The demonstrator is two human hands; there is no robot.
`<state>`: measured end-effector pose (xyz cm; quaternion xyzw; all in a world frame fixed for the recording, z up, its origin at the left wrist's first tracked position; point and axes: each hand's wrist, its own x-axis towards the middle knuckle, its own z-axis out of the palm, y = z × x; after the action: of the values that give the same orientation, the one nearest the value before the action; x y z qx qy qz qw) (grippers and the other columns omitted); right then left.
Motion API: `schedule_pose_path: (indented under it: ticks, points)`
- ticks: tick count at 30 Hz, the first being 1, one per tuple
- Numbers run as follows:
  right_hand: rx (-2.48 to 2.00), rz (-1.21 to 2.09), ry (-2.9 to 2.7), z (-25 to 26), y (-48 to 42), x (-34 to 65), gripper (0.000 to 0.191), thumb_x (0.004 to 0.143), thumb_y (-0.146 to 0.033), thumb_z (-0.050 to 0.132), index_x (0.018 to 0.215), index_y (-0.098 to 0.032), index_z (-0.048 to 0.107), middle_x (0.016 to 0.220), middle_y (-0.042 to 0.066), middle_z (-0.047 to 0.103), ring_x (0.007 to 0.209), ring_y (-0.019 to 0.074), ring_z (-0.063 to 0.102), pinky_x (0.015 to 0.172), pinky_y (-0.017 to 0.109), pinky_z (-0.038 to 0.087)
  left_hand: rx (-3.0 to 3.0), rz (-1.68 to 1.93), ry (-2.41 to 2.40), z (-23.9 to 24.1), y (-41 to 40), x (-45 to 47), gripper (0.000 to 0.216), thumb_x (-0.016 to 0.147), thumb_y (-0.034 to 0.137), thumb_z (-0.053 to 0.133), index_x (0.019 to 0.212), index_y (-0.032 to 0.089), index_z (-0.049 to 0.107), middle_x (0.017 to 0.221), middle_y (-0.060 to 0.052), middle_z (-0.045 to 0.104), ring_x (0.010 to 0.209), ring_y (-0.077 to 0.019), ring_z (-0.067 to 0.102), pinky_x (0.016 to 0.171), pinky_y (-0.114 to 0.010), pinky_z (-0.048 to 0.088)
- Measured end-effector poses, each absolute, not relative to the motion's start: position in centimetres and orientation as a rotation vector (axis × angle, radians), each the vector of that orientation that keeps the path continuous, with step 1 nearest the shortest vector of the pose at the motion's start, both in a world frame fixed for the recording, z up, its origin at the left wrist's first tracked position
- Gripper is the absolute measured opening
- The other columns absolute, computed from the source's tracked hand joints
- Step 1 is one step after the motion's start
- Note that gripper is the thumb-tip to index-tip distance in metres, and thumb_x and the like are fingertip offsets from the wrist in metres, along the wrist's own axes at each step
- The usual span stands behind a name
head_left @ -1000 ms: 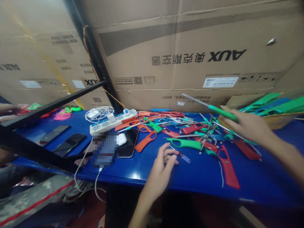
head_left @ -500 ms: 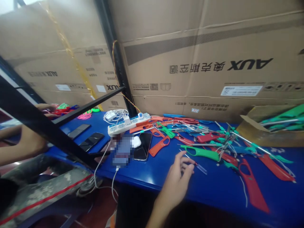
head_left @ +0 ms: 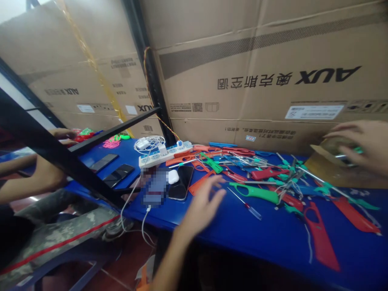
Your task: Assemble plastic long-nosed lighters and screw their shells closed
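Note:
My left hand (head_left: 202, 203) hovers over the blue table (head_left: 266, 238) with fingers spread and nothing in it, close to an orange plastic handle (head_left: 198, 184) and a small screwdriver (head_left: 246, 205). A green handle (head_left: 256, 191) lies just to its right. My right hand (head_left: 361, 143) is at the far right over a cardboard box (head_left: 321, 167), fingers curled round a green-handled tool (head_left: 348, 154). A pile of red, orange and green handles with thin metal rods (head_left: 273, 173) lies between the hands.
Large cardboard cartons (head_left: 257, 72) wall off the back. A white power strip (head_left: 163, 154), phones (head_left: 181, 182), an earbud case (head_left: 173, 176) and cables sit at the table's left. A black metal frame (head_left: 69, 161) crosses the left. Another person's arm (head_left: 33, 182) is beyond it.
My left hand moved left, away from the screwdriver, and opened. My right hand came back into view over the box at the right. The view shifted slightly.

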<state>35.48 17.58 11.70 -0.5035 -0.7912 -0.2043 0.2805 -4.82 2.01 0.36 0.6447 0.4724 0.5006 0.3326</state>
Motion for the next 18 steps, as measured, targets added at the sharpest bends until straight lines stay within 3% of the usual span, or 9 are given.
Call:
schedule_pose_path:
  ticks: [2,5,7,8,9,11,13,14,18]
  points:
    - [-1.165,-0.563,-2.306,10.2,16.2,32.4,0.028,0.094,-0.03,0.051,0.085,-0.019,0.075,0.101,0.019,0.071,0.095,0.0281,0.062,0.086,0.046,0.044,1.936,1.4,1.474,1.7,4.8,-8.0,0.03,0.105,0.036,0.046,0.126,0.021,0.061,0.125,-0.008,0.066,0.119,-0.0243,0.061,0.107,-0.043,0.045]
    - [-0.982,-0.535,-2.407,7.4,14.3,27.2,0.027,0.097,-0.022,0.046,0.097,-0.018,0.072,0.104,0.018,0.07,0.099,0.0293,0.062,0.09,0.046,0.047,2.046,1.369,1.546,3.3,9.7,-11.3,0.035,0.105,0.033,0.045,0.128,0.011,0.059,0.124,-0.012,0.063,0.122,-0.0275,0.058,0.108,-0.05,0.043]
    - [-0.807,-0.479,-2.473,5.8,13.6,24.3,0.028,0.098,-0.019,0.043,0.098,-0.017,0.071,0.1,0.015,0.07,0.097,0.0295,0.062,0.089,0.047,0.048,2.18,1.226,1.502,3.7,12.8,-11.7,0.034,0.102,0.036,0.054,0.126,0.014,0.061,0.127,-0.01,0.063,0.114,-0.0265,0.063,0.096,-0.048,0.054]
    - [-0.738,-0.428,-2.507,5.1,13.2,23.1,0.028,0.098,-0.019,0.043,0.099,-0.017,0.071,0.101,0.015,0.07,0.099,0.0291,0.062,0.089,0.047,0.049,2.249,1.136,1.471,3.7,14.1,-11.5,0.036,0.106,0.035,0.044,0.127,0.012,0.062,0.126,-0.009,0.062,0.114,-0.0268,0.063,0.095,-0.045,0.055]
    - [-0.694,-0.364,-2.53,4.4,12.9,22.2,0.028,0.099,-0.019,0.043,0.101,-0.017,0.071,0.102,0.014,0.07,0.1,0.0286,0.063,0.09,0.047,0.05,2.297,1.057,1.443,3.5,15.2,-11.1,0.036,0.098,0.037,0.062,0.127,0.016,0.061,0.128,-0.01,0.062,0.11,-0.0254,0.065,0.092,-0.045,0.057]
    - [-0.664,-0.199,-2.587,3.2,12.1,21.2,0.028,0.101,-0.021,0.043,0.11,-0.018,0.07,0.106,0.013,0.07,0.101,0.027,0.064,0.09,0.046,0.053,2.378,0.896,1.397,2.8,16.8,-10.2,0.029,0.099,0.036,0.061,0.122,0.018,0.064,0.125,-0.011,0.065,0.106,-0.0221,0.065,0.091,-0.043,0.057]
    - [-0.693,-0.042,-2.656,2.0,11.4,21.1,0.031,0.103,-0.029,0.046,0.126,-0.022,0.066,0.115,0.012,0.069,0.105,0.0263,0.065,0.092,0.047,0.055,2.418,0.8,1.365,1.9,17.7,-9.7,0.009,0.089,0.02,0.069,0.097,0.018,0.072,0.103,-0.009,0.072,0.095,-0.0233,0.067,0.09,-0.043,0.057]
    - [-0.713,0.006,-2.682,1.5,11.1,21.2,0.035,0.103,-0.032,0.047,0.132,-0.024,0.063,0.121,0.011,0.068,0.11,0.0269,0.065,0.094,0.048,0.055,2.43,0.777,1.356,1.5,17.9,-9.6,0.009,0.085,0.013,0.069,0.09,0.019,0.073,0.097,-0.008,0.073,0.092,-0.0237,0.067,0.09,-0.043,0.056]
    - [-0.815,0.02,-2.712,-0.1,11.1,22.1,0.039,0.102,-0.037,0.05,0.138,-0.027,0.06,0.134,0.012,0.065,0.124,0.0308,0.061,0.1,0.053,0.053,2.447,0.804,1.332,1.0,17.9,-10.1,0.021,0.081,0.004,0.062,0.088,0.02,0.073,0.093,-0.007,0.075,0.092,-0.0248,0.068,0.09,-0.043,0.054]
